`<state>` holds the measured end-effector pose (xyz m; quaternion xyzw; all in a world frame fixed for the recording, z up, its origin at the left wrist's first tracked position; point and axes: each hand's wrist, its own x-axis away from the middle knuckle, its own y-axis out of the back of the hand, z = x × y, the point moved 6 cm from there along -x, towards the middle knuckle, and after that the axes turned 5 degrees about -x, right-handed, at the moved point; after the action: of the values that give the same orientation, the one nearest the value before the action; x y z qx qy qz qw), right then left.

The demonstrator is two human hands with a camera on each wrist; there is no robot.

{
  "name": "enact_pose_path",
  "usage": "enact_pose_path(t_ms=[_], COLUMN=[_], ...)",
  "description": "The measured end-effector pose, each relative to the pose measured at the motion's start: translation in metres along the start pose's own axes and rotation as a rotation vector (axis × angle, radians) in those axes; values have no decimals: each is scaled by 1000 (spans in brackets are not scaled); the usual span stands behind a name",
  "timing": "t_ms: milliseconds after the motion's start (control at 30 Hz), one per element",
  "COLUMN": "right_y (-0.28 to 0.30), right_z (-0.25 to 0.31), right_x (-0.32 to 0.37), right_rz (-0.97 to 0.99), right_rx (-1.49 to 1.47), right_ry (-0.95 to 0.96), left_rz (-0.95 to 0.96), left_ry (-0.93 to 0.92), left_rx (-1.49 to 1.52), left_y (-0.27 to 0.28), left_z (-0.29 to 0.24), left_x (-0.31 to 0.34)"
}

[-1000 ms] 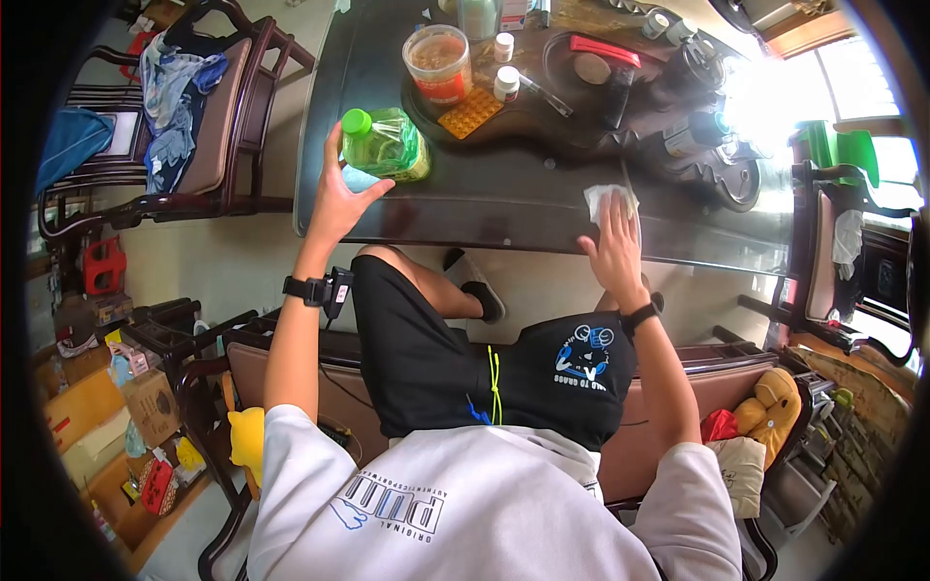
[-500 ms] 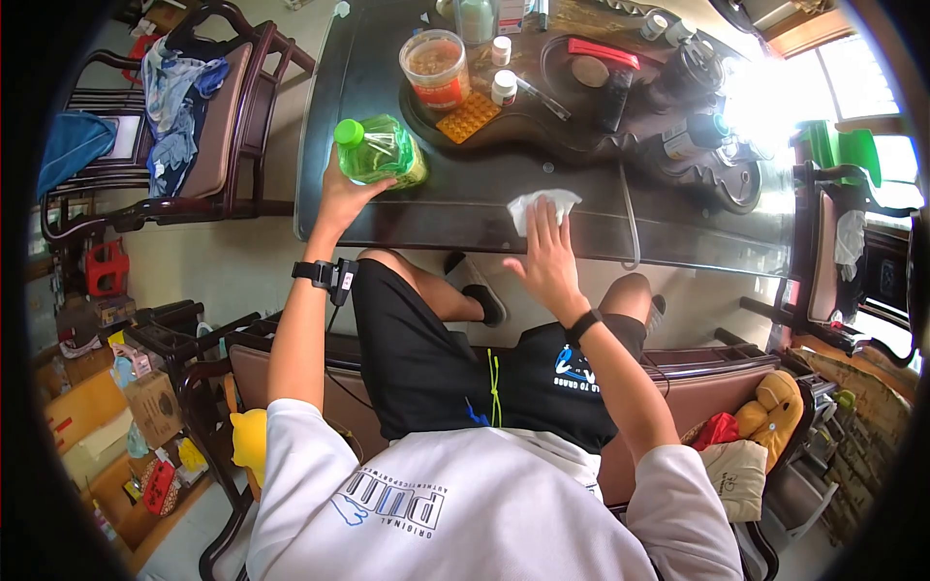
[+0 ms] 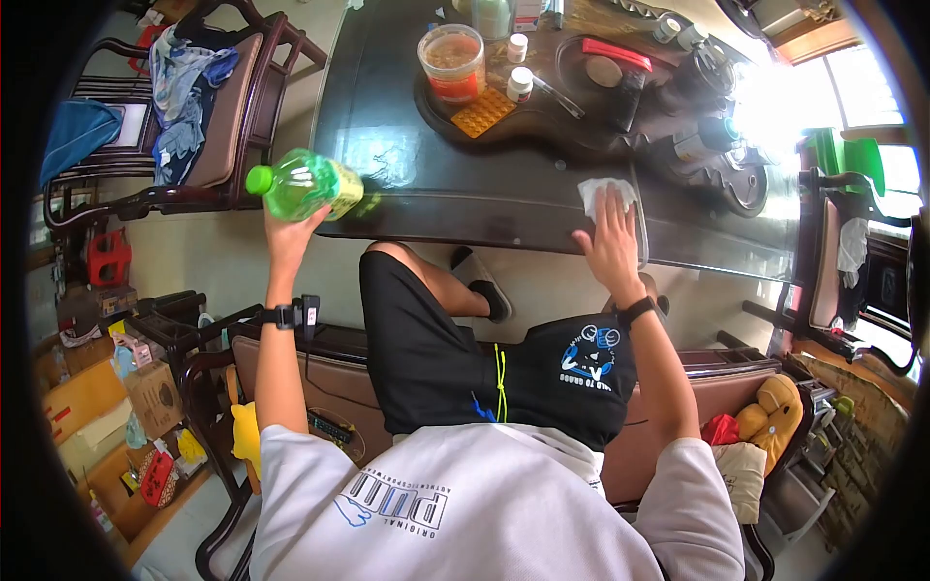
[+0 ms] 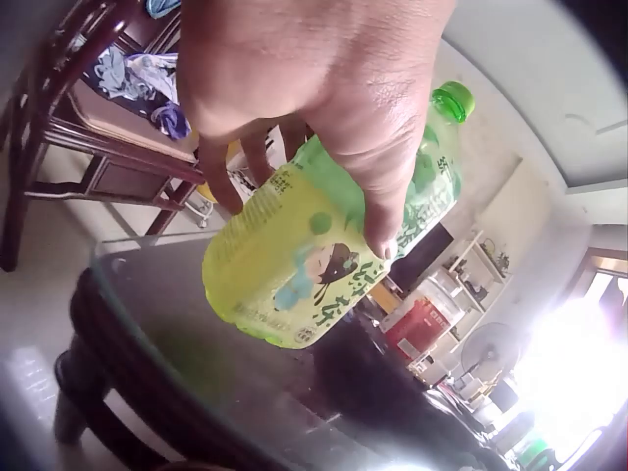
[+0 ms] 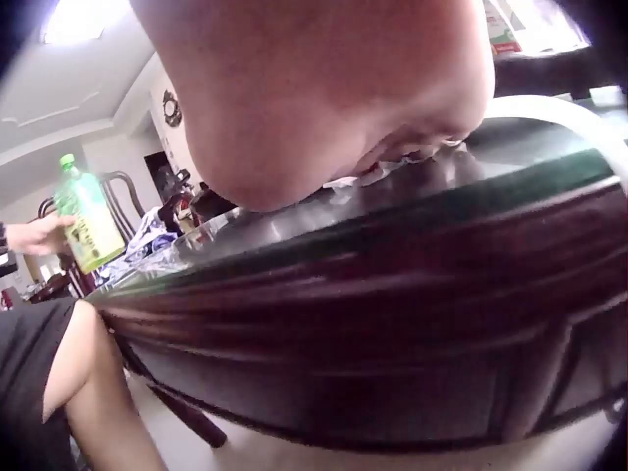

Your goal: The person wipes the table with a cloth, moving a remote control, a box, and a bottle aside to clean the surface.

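Note:
My left hand (image 3: 291, 237) grips a green bottle (image 3: 308, 186) with a green cap, tilted above the table's left front corner. In the left wrist view the thumb and fingers of my hand (image 4: 314, 88) wrap round the bottle (image 4: 294, 260), its base just over the glass top. My right hand (image 3: 612, 242) lies with straight fingers on a white tissue (image 3: 605, 197), pressed on the table (image 3: 465, 218) near its front edge. The right wrist view shows the back part of that hand (image 5: 324, 98); its fingers are hidden there.
Beyond lie a plastic tub (image 3: 453, 73), an orange blister pack (image 3: 483, 113), a white pill bottle (image 3: 520, 83) and a dark carved tray (image 3: 552, 131) with a red packet (image 3: 617, 52). A pale tube (image 3: 642, 232) hangs over the front edge by my right hand. A chair (image 3: 228, 111) stands left.
My left hand has lifted the bottle off the table and carried it left, towards the corner. My right hand and the tissue went left, then came back right.

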<state>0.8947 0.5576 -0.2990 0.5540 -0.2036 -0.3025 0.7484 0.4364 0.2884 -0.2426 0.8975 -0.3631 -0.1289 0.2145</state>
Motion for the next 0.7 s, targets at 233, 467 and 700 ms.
enact_pose_path(t_ms=[233, 467, 700], right_y=[-25, -34, -30], right_z=[-2, 22, 67], right_x=[-50, -51, -10], right_rz=[-136, -146, -68], right_rx=[112, 23, -56], right_ry=[-138, -88, 55], left_rz=[-120, -214, -151], left_ry=[142, 197, 37], left_rx=[-157, -15, -28], left_y=[86, 110, 73], left_z=[23, 35, -35], left_x=[76, 106, 59])
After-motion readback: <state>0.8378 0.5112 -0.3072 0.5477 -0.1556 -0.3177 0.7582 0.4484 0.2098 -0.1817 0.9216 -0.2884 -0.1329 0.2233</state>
